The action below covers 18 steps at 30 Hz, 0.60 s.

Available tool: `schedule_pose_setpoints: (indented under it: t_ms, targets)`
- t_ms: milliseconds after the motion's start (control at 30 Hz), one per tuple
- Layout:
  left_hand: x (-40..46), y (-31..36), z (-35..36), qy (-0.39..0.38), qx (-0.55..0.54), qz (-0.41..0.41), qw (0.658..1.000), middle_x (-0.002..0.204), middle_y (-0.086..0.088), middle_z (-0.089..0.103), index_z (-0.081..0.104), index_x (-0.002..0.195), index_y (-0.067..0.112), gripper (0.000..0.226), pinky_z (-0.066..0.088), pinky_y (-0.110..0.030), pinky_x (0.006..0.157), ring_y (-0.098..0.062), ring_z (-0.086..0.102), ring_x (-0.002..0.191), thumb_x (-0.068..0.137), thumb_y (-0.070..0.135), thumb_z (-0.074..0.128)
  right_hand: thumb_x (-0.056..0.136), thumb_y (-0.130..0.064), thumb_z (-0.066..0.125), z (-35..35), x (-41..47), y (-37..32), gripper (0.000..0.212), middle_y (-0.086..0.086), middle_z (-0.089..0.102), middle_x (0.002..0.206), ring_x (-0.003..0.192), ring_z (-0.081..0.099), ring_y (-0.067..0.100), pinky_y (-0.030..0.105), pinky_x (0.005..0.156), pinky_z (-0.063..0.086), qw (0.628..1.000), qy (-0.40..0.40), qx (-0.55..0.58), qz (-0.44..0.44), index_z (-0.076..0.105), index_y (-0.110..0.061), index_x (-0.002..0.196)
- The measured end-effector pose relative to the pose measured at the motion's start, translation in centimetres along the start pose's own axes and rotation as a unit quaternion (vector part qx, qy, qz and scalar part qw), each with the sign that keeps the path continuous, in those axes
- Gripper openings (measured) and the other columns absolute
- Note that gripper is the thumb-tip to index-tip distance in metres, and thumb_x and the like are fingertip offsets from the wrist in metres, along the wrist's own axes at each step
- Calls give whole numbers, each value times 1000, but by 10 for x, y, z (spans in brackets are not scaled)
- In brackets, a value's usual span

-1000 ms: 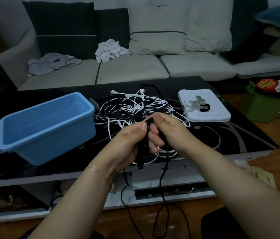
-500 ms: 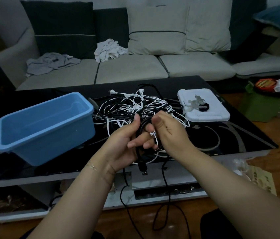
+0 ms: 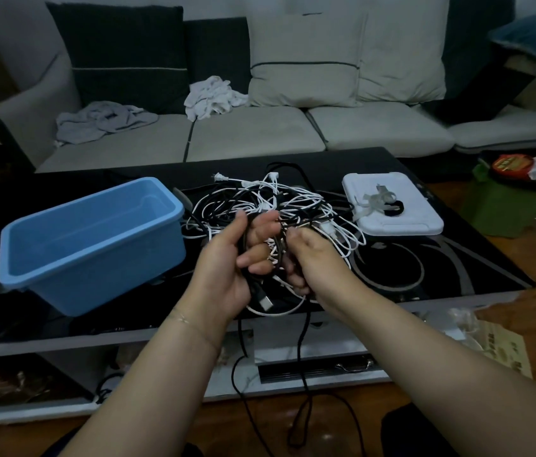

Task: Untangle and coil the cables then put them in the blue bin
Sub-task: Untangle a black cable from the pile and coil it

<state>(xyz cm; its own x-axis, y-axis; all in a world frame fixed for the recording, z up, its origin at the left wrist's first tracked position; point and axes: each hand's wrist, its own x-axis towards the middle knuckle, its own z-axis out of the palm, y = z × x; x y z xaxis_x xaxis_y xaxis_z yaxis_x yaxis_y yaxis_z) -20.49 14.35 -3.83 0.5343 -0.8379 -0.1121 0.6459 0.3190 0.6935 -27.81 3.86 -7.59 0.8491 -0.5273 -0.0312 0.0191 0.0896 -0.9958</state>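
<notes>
A tangle of white and black cables [image 3: 296, 206] lies mid-table on the black glass coffee table [image 3: 457, 265]. An empty blue bin [image 3: 92, 239] stands tilted to its left. My left hand [image 3: 230, 262] grips loops of a black cable [image 3: 303, 354], whose USB plug [image 3: 265, 301] sticks out below the palm. My right hand [image 3: 309, 262] holds the same black cable just right of the left hand. The cable's slack hangs over the table's front edge down to the floor.
A white bin lid [image 3: 421, 222] with several ties on it lies right of the tangle. A sofa with cushions and crumpled cloths [image 3: 214, 97] stands behind the table. Green and red items [image 3: 507, 179] sit on the floor at the right.
Both hands rose slightly toward the tangle. My left hand turned and gathered more black cable loops, and the USB plug now pokes out below it.
</notes>
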Motion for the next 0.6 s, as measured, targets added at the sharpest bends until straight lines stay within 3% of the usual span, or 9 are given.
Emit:
schedule_pose_setpoints:
  t_ms: [133, 200, 233, 267, 333, 433, 500, 567, 600]
  targets:
    - [-1, 11, -9, -10, 18, 32, 999, 104, -5, 74, 58, 113, 0, 45, 33, -10, 39, -3, 39, 40, 105, 30, 25, 104, -29, 33, -2, -4, 7, 27, -4, 35, 52, 41, 32, 12, 26, 46, 31, 982, -71, -173, -13, 52, -18, 88]
    - [0, 13, -10, 4, 38, 64, 997, 93, -2, 75, 58, 114, -2, 44, 40, -12, 42, -2, 51, 49, 105, 29, 26, 102, -32, 37, -4, -10, 7, 24, 0, 57, 73, 63, 48, 18, 33, 64, 43, 918, -110, -375, -61, 50, -28, 122]
    - [1, 13, -11, 15, 45, 81, 996, 82, 0, 74, 57, 113, -2, 44, 44, -14, 46, -4, 59, 54, 106, 28, 27, 100, -34, 40, -5, -13, 7, 36, 4, 64, 93, 77, 54, 20, 34, 74, 47, 878, -136, -455, -69, 37, -35, 136]
    - [2, 14, -11, 26, 54, 98, 993, 73, 2, 70, 57, 112, -3, 42, 50, -17, 51, -8, 66, 61, 106, 27, 28, 99, -36, 42, -6, -16, 7, 46, 6, 65, 107, 88, 58, 23, 35, 81, 49, 850, -160, -496, -69, 26, -39, 142]
    - [3, 13, -11, 39, 76, 126, 988, 63, 1, 59, 51, 114, -5, 38, 58, -26, 66, -19, 73, 78, 107, 24, 29, 98, -34, 45, -3, -22, 5, 49, 10, 63, 112, 96, 60, 28, 39, 83, 50, 838, -188, -508, -72, 24, -33, 142]
    - [3, 8, -9, 36, 142, 150, 978, 58, 0, 51, 48, 110, -3, 30, 59, -41, 83, -27, 73, 86, 107, 18, 29, 98, -31, 45, -1, -26, 2, 32, 2, 63, 93, 84, 64, 26, 35, 73, 50, 843, -172, -500, -101, 40, -25, 130]
    - [2, 7, -9, 30, 219, 164, 961, 56, 3, 57, 53, 92, 1, 30, 56, -39, 89, -22, 73, 79, 106, 16, 30, 99, -30, 43, -5, -24, -2, 29, -9, 57, 75, 62, 66, 16, 29, 63, 50, 860, -160, -476, -89, 43, -29, 128]
    - [2, 6, -10, 29, 309, 172, 935, 60, 1, 66, 58, 86, 2, 37, 57, -29, 81, -14, 71, 72, 106, 17, 31, 99, -31, 44, -9, -23, -7, 26, -13, 53, 69, 45, 59, 8, 26, 53, 49, 877, -167, -445, -70, 47, -31, 125]
    - [3, 5, -10, 34, 357, 173, 917, 65, 0, 70, 59, 93, -1, 37, 56, -23, 73, -12, 70, 71, 107, 18, 30, 98, -32, 46, -11, -23, -9, 19, -12, 52, 70, 45, 57, 5, 26, 51, 48, 876, -174, -444, -69, 50, -31, 117]
